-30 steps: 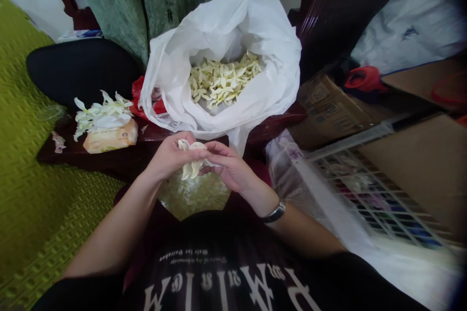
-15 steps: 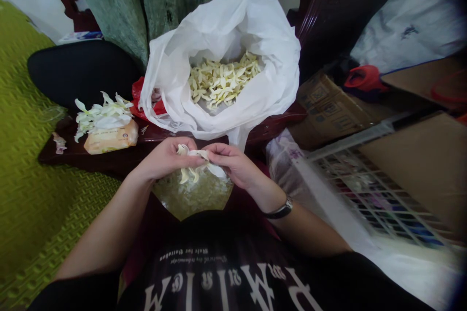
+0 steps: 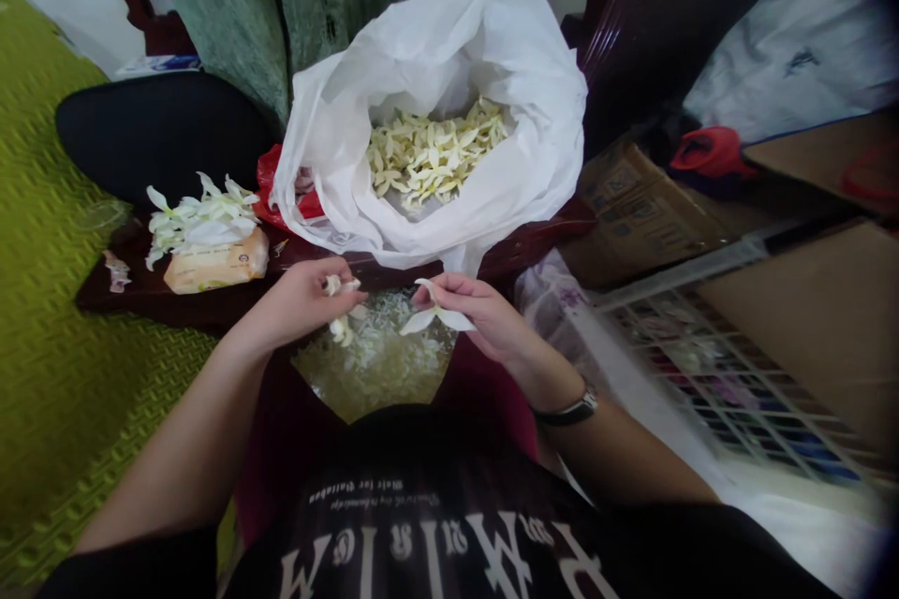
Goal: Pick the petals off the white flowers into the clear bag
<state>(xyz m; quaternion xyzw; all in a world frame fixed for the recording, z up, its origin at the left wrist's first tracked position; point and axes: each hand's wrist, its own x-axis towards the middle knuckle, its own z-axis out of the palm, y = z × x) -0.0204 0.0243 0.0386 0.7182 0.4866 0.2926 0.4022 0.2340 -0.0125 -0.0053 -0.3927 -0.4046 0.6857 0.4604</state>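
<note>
Mat: green ribbed mat at my far left.
Table: dark wooden table past the mat; white petals heaped on a wipes pack.
Left hand: left hand curled, not released; thumb and fingertips pinch small flower bits; I cannot see how many pieces sit inside the grip.
Bowl: shiny bowl in the lap, under and between the hands; pale shreds fill it; its material is hard to make out.
Bag: white plastic bag on the table, mouth gaping; pale petals lie inside; depth hidden by the folds.
Flower: white flower held above the bowl, petals spread.
Right hand: right hand pinches the flower at its top edge, fingers lightly closed; the exact contact point is partly hidden.
Handling: I judge the flower light, soft and easily torn; safest hold, near its base, with a gentle pinch; petals may bruise or slip.
Far right: cardboard box; wire rack.
</note>
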